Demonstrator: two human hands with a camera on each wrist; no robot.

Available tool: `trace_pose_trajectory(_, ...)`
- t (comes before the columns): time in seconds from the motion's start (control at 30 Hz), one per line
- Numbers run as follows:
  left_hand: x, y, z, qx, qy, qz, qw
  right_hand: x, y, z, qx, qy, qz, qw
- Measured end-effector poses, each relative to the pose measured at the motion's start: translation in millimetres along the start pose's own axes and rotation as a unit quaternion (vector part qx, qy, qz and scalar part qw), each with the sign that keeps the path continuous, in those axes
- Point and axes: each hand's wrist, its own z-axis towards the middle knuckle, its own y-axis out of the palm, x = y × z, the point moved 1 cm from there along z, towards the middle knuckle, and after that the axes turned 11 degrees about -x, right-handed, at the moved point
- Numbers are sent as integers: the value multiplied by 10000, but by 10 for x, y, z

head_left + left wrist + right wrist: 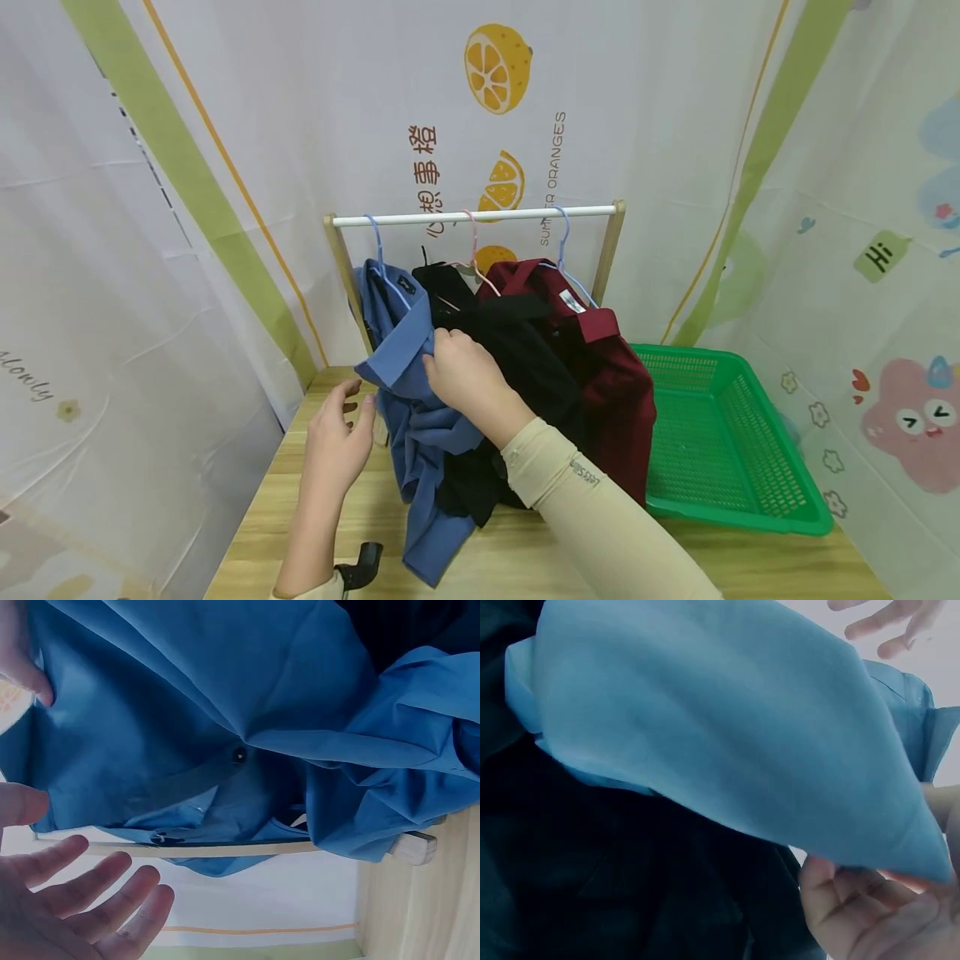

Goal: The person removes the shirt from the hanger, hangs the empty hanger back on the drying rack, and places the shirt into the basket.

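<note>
A blue shirt point(401, 350) hangs at the left end of the rack on a blue hanger point(377, 242), its collar uppermost and one long sleeve trailing onto the table. My right hand point(467, 375) pinches the shirt's edge just below the collar; in the right wrist view its thumb and fingers close on the blue cloth point(727, 735). To the left of the shirt, my left hand point(341, 437) has its fingers spread and holds nothing. The left wrist view puts those fingers point(97, 892) beside the blue cloth, near a dark button point(239, 755).
A black garment point(517, 350) on a pink hanger point(474, 242) and a dark red shirt point(618, 383) on another blue hanger point(562, 242) share the white rod point(517, 215). A green basket point(712, 442) stands at the right of the wooden table point(525, 558). Printed curtains surround it.
</note>
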Motion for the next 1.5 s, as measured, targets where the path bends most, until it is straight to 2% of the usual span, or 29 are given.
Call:
trace_pose_trajectory(0.23,-79,-11,25,-84,-105,17,9999,-2,-12,40,334,232,-287,9988)
trace_pose_trajectory(0.5,-80,-19,78,-178,-60,-8,9998,40,-67,55,531,162,138,9984)
trace_pose_trajectory(0.73,-36,-21,150,-234,42,8,9997,62,-180,9,685,70,198,9974)
trace_pose_trajectory(0.9,8,-35,246,-154,317,80,9993,127,-287,-113,800,-37,386,9960)
trace_pose_trajectory(1.07,83,-108,350,54,592,129,9981,178,-432,-291,824,-104,440,9956)
trace_pose_trajectory(1.27,187,-197,457,122,725,190,9971,215,-556,-517,885,-82,308,9956)
trace_pose_trajectory(1.5,271,-255,544,87,784,221,9966,280,-635,-748,1147,-237,71,9931)
